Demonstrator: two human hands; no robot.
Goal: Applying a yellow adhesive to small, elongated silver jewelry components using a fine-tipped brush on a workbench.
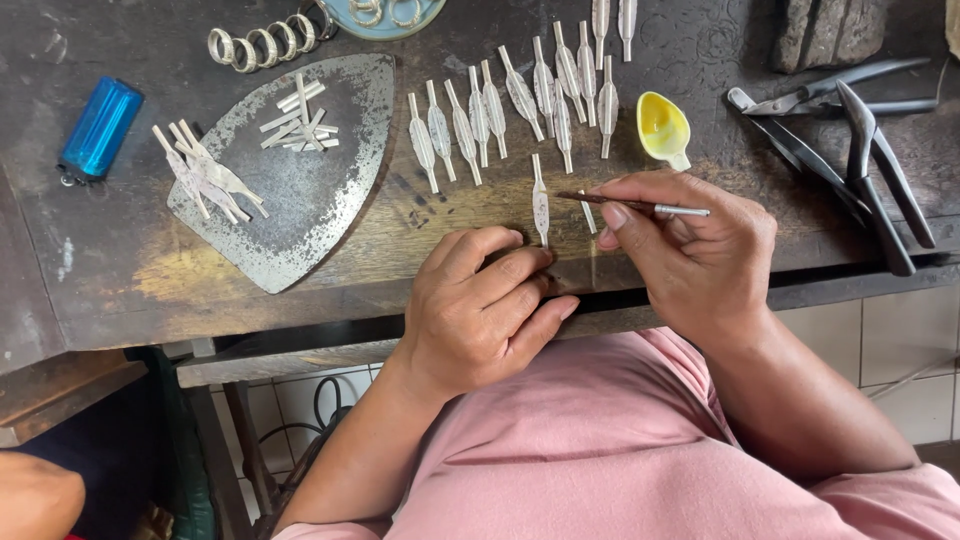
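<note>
My right hand (690, 250) grips a thin brush-like tool (640, 206) with a metal ferrule, its tip pointing left toward a single flat silver leaf-shaped piece (540, 203) on the dark wooden bench (120, 260). My left hand (485, 305) rests at the bench's front edge, fingers curled, fingertips touching the lower end of that piece. Beyond it lies a row of several similar silver pieces (520, 100). A small yellow spoon-shaped dish (662, 128) sits just above my right hand.
A worn triangular metal plate (300, 200) at left carries small silver strips (300, 118), with more leaf pieces (205, 175) on its left edge. A blue lighter (98, 128), silver rings (265, 45), a light blue dish (385, 18) and pliers and tweezers (850, 130) also lie around.
</note>
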